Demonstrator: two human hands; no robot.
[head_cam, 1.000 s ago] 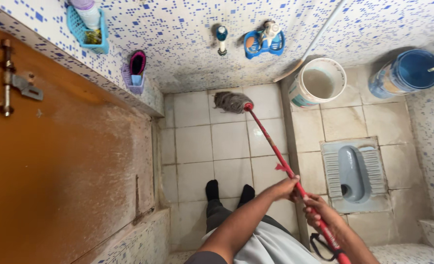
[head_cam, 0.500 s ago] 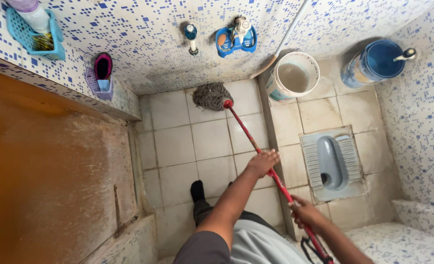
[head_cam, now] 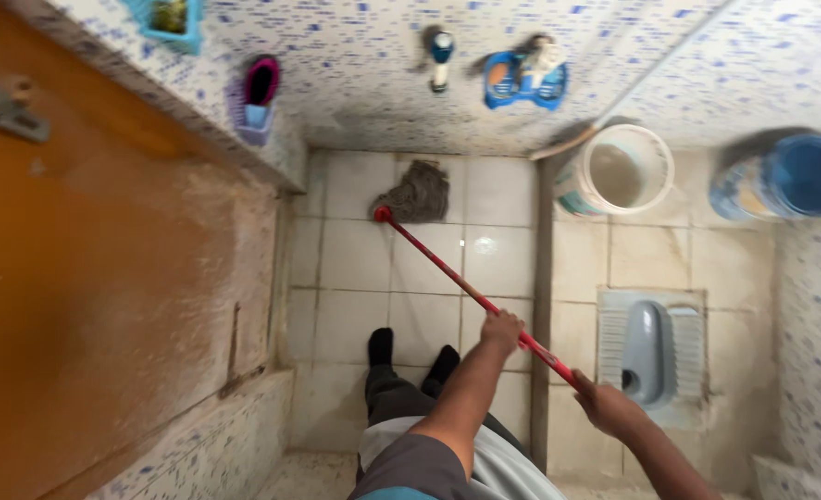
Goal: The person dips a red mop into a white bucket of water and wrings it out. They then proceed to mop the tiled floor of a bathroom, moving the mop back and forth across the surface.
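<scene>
- Mop handle (head_cam: pixel 447 274), red and thin, is the thing I take as my landmark; it slants from low on the right up to the grey mop head (head_cam: pixel 417 193).
- My left hand (head_cam: pixel 501 331) is clamped round the handle about two thirds of the way down from the head.
- My right hand (head_cam: pixel 603 406) grips the same handle lower down, apart from the left one, with bare red stick showing between the two.
- The mop head lies on the pale floor tiles (head_cam: pixel 360 259) at the far end of the handle, close to the foot of the blue-speckled wall (head_cam: pixel 355 83).
- My feet in black socks (head_cam: pixel 381 345) stand on the tiles just to the left of the handle, below the mop head.
- Right of the handle, across a raised strip in the floor, sits the squat toilet pan (head_cam: pixel 651 344), near my right hand.
- Beyond the pan, up and to the right of the handle, stands a white bucket (head_cam: pixel 614 171), and further right a blue bucket (head_cam: pixel 785 176).
- Well to the left of the handle is the brown door (head_cam: pixel 96 278), its lower part dusty white.
- On the wall above the mop head hang a tap (head_cam: pixel 440 51) and a blue soap holder (head_cam: pixel 522 79).
</scene>
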